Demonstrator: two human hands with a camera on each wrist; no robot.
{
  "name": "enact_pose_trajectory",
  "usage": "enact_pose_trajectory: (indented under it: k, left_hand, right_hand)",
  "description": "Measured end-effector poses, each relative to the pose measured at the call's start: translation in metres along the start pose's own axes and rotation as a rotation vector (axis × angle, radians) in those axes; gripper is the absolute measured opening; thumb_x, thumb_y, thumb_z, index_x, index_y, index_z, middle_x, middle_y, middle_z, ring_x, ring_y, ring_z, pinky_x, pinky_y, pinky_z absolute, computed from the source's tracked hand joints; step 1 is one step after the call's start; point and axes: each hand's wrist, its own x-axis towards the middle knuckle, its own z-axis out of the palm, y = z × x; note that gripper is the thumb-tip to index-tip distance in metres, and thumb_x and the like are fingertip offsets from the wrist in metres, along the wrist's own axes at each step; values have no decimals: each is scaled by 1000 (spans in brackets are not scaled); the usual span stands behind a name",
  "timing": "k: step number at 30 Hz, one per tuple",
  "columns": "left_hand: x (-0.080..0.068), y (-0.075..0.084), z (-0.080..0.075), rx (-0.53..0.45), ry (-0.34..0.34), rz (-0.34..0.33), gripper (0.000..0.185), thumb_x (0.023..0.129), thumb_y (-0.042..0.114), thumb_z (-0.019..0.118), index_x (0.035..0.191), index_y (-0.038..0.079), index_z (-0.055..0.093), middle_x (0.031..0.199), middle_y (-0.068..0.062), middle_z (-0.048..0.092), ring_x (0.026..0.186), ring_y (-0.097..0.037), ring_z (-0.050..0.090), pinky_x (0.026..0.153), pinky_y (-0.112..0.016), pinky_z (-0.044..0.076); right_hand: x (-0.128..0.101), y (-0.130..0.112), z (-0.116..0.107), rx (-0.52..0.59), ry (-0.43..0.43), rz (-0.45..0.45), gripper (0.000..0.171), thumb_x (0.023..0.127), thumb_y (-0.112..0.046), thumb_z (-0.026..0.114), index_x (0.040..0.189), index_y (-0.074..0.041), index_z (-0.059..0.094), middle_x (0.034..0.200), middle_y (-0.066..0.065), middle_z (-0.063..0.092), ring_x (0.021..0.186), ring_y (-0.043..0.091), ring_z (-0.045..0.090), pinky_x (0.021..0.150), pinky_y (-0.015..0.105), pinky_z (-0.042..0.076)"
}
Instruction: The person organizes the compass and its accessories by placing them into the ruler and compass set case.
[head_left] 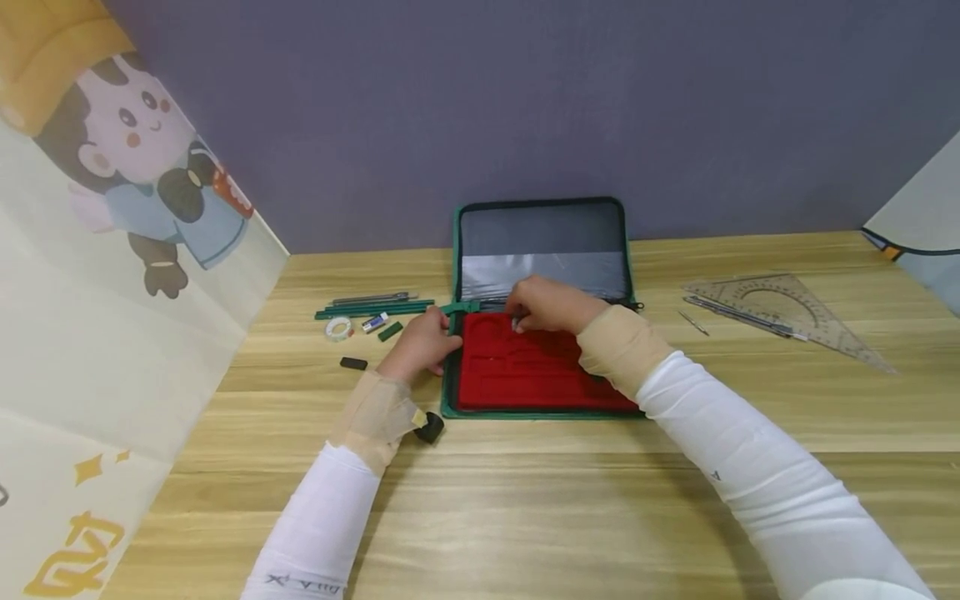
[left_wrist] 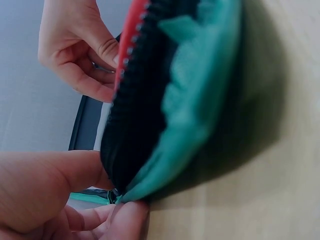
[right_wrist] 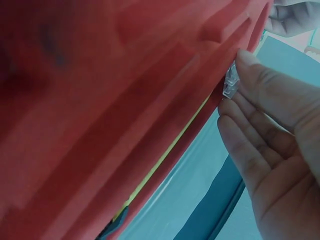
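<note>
An open green zip case (head_left: 450, 379) lies on the wooden table, with its grey lid (head_left: 542, 246) propped against the wall and a red moulded foam insert (head_left: 525, 371) in its base. My left hand (head_left: 422, 343) grips the case's left edge (left_wrist: 165, 150), thumb (left_wrist: 55, 180) above and fingers (left_wrist: 127, 215) below. My right hand (head_left: 546, 305) sits over the top of the red insert (right_wrist: 110, 110) and pinches a small shiny silvery object (right_wrist: 230, 82) at its fingertips (right_wrist: 250, 65). What that object is cannot be made out.
Left of the case lie long green pencils (head_left: 375, 309), a tape roll (head_left: 338, 328), an eraser (head_left: 375, 322), a green piece (head_left: 389, 331) and a black piece (head_left: 353, 363). At the right are a clear set square (head_left: 795, 321) and a thin metal tool (head_left: 693, 323). A cartoon panel (head_left: 112, 250) stands at the left.
</note>
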Motion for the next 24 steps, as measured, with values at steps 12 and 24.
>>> enact_pose_trajectory:
  k: [12,24]
  left_hand:
    - [-4,-1,0,-7,-5,-5,27,90,14,58,109,2,42,104,-13,49,45,-15,54,47,-28,53]
    - [-3,0,0,-10,0,15,27,90,14,57,108,2,42,101,-13,50,44,-14,53,47,-28,53]
  right_hand:
    - [-2,-3,1,-8,-3,4,19,81,-6,73,98,1,71,93,11,68,86,22,65,78,35,54]
    - [-1,-1,1,-17,-10,20,22,80,-7,74,100,1,71,95,11,67,87,23,63,79,36,53]
